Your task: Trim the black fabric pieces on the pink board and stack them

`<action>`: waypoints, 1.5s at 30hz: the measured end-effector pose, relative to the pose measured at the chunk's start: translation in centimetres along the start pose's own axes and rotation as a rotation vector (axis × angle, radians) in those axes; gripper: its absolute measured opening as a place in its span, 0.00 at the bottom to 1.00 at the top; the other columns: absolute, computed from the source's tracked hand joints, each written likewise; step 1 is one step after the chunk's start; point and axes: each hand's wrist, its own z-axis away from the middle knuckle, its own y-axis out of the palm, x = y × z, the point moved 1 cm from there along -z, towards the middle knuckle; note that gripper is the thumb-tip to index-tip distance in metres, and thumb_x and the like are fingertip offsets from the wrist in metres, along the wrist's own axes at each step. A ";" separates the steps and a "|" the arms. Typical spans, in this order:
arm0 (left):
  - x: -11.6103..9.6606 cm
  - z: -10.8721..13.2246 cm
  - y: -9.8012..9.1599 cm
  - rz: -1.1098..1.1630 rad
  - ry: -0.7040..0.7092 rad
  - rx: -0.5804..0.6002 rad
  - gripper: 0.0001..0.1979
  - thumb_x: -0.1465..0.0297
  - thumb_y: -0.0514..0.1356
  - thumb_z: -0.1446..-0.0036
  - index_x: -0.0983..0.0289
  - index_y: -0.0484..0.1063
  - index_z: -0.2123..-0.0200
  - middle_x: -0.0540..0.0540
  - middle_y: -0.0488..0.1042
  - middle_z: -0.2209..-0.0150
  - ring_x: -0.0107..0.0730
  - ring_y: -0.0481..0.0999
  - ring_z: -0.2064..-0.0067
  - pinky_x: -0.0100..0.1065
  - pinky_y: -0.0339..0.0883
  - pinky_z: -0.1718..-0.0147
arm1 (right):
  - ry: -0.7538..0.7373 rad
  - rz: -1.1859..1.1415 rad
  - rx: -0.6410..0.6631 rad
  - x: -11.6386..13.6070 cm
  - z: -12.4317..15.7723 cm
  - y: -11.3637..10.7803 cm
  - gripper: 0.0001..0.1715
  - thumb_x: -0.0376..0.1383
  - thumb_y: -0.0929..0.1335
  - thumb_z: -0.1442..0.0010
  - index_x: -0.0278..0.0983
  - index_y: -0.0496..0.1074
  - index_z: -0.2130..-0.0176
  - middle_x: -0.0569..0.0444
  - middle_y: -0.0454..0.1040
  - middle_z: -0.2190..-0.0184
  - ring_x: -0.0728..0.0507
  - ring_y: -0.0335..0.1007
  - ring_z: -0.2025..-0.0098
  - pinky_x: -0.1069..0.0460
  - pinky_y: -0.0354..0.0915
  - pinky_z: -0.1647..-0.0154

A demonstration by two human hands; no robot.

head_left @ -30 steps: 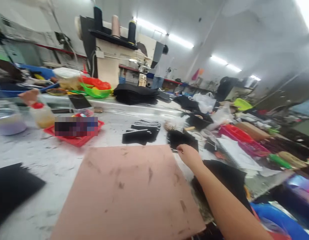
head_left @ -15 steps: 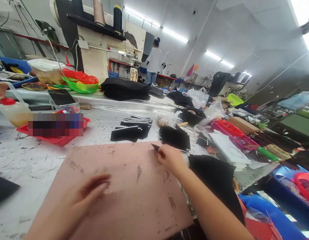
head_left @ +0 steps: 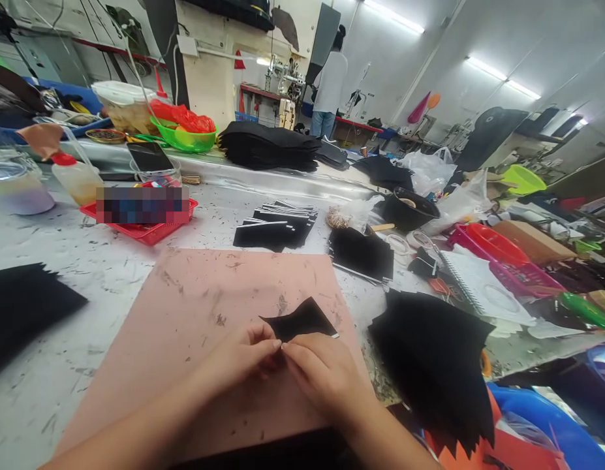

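Note:
A small black piece [head_left: 305, 318] with a whitish edge lies over the pink board [head_left: 209, 287]. My left hand [head_left: 250, 352] pinches its near edge, thumb against fingers. Right beside it, fingertips almost touching, my right hand [head_left: 326, 369] grips the same edge. Beyond the board lie black pieces with white strips [head_left: 277, 225] and a second black stack [head_left: 361, 254]. Larger black pieces [head_left: 434, 359] are fanned out to the right of the board, and more black pieces [head_left: 28, 303] lie at the left.
A red tray [head_left: 155, 234], a glue bottle [head_left: 74, 179] and a green bowl [head_left: 187, 138] stand at the back left. Behind them is a sewing machine [head_left: 214, 72]. A notebook [head_left: 483, 287] and magenta basket [head_left: 527, 277] are at the right. A person [head_left: 330, 81] stands far back.
My right hand has come back toward me with the small black piece. My left hand, before apart from it, has moved right and taken hold of its edge. The view has shifted left and down.

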 end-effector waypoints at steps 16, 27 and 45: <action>0.1 -0.6 -0.2 -0.009 -0.025 -0.023 0.19 0.55 0.65 0.64 0.65 0.67 0.78 0.51 0.73 0.78 0.30 0.72 0.73 0.31 0.67 0.73 | 0.178 -0.209 0.023 -0.7 0.8 2.1 0.09 0.27 0.61 0.42 0.38 0.64 0.71 0.53 0.72 0.73 0.48 0.68 0.72 0.54 0.66 0.73; 0.7 -0.4 -0.9 -0.068 -0.038 -0.009 0.18 0.56 0.63 0.66 0.62 0.61 0.80 0.46 0.68 0.84 0.26 0.69 0.78 0.29 0.62 0.77 | -0.010 -0.117 -0.059 0.3 0.3 1.6 0.09 0.24 0.63 0.43 0.36 0.68 0.65 0.51 0.74 0.72 0.47 0.69 0.70 0.52 0.67 0.71; 1.9 -0.7 -1.6 -0.225 0.052 0.052 0.07 0.65 0.56 0.61 0.62 0.62 0.80 0.44 0.63 0.84 0.25 0.64 0.79 0.28 0.58 0.79 | 0.348 -0.365 0.224 0.6 -0.6 1.6 0.11 0.23 0.62 0.49 0.38 0.66 0.75 0.56 0.68 0.75 0.48 0.65 0.72 0.55 0.62 0.72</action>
